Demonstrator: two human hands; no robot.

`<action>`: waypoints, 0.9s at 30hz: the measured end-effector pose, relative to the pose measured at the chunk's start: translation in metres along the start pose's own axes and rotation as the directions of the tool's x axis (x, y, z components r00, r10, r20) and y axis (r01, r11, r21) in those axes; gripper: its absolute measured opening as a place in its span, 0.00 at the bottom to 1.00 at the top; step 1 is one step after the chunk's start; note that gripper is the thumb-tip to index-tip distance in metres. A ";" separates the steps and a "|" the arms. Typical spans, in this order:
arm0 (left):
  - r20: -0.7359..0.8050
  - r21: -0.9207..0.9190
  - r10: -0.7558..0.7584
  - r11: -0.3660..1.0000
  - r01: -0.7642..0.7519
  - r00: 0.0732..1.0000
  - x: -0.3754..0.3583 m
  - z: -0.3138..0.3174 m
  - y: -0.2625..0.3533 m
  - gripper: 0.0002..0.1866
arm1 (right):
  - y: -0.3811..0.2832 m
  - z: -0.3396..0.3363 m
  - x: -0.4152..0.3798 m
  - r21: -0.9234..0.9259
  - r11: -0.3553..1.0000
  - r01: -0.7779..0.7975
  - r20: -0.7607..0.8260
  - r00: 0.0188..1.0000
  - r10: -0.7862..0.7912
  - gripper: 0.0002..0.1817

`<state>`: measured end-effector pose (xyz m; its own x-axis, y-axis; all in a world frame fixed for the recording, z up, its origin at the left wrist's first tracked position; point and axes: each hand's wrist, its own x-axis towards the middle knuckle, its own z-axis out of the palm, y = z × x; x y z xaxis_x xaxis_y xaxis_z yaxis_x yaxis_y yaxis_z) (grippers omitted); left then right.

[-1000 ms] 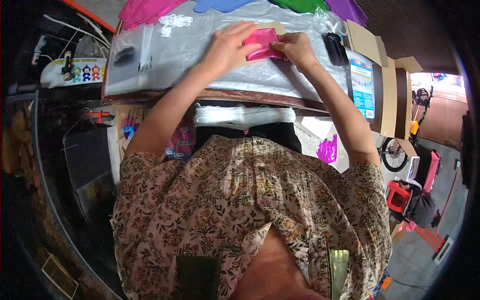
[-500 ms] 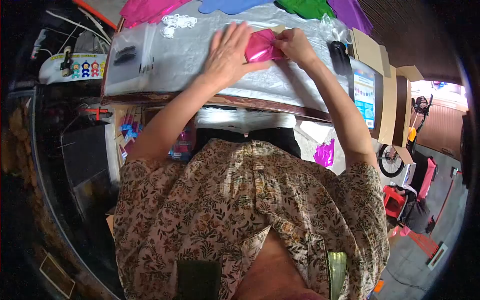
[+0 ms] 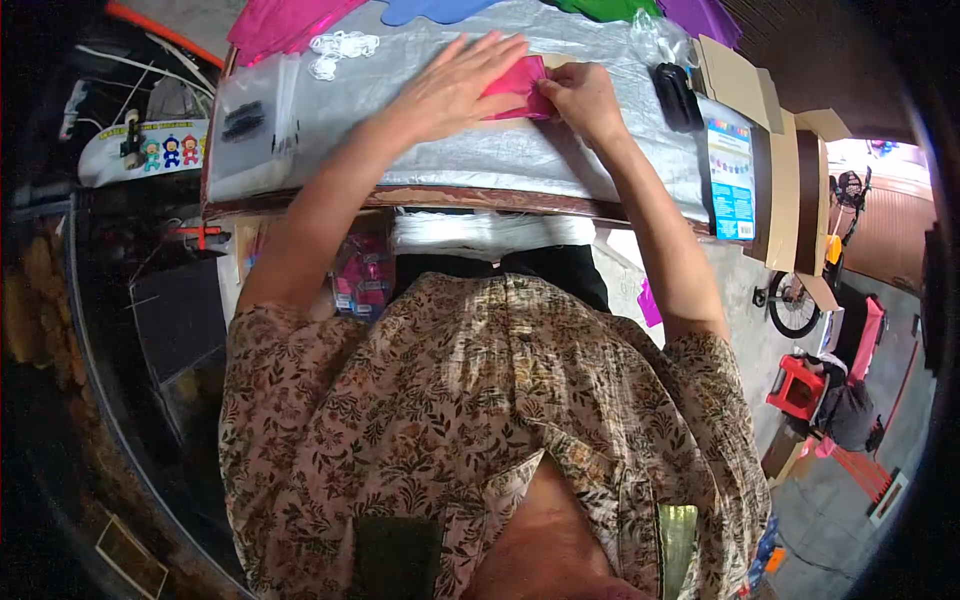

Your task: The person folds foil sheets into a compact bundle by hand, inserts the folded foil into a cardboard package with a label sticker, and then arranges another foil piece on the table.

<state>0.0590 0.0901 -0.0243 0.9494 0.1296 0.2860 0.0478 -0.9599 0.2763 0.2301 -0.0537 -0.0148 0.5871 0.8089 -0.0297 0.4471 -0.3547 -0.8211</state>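
Note:
A shiny pink piece of thin plastic film (image 3: 521, 84) lies folded on the plastic-covered table (image 3: 350, 150), with a strip of beige card (image 3: 556, 60) showing behind it. Flat across its left part rests my left hand (image 3: 455, 88), fingers stretched out. My right hand (image 3: 582, 98) pinches the film's right edge between thumb and fingers, where it is gathered into creases. Further right stands a black object (image 3: 679, 97) beside crumpled clear plastic (image 3: 658, 42).
White string (image 3: 340, 52) lies at the table's left, near a clear bag with black pieces (image 3: 243, 120). Pink (image 3: 290, 25), blue (image 3: 440, 8), green and purple sheets line the far edge. A printed blue-and-white package (image 3: 731, 180) and cardboard flaps (image 3: 780, 190) border the right side.
My left hand has slid over the pink film and covers more of it, its fingers now pointing right. My right hand keeps its pinch at the right edge. The camera view has shifted slightly.

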 end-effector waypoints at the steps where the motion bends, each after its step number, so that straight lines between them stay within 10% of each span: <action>1: -0.028 0.000 0.016 1.000 -0.016 0.999 0.003 0.006 0.005 0.43 | 0.000 0.000 0.000 0.019 1.000 0.006 0.009 1.000 -0.006 0.14; 19: -0.024 0.058 -0.037 0.998 0.038 0.999 0.002 0.021 0.016 0.40 | -0.006 -0.030 0.010 -0.515 0.845 0.146 0.193 0.980 -0.051 0.22; 22: -0.016 0.077 -0.035 0.996 0.036 0.999 0.002 0.023 0.013 0.41 | 0.009 -0.039 0.007 -0.525 0.557 0.643 0.210 0.732 -0.648 0.34; 27: -0.037 0.089 -0.027 0.996 0.030 0.999 0.001 0.027 0.012 0.42 | 0.017 -0.039 0.000 -0.362 0.633 0.684 0.385 0.728 -0.567 0.42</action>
<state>0.0691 0.0725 -0.0453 0.9356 0.1642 0.3125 0.1034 -0.9739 0.2022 0.2642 -0.0779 -0.0070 -0.0860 0.9708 0.2241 0.9289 0.1595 -0.3342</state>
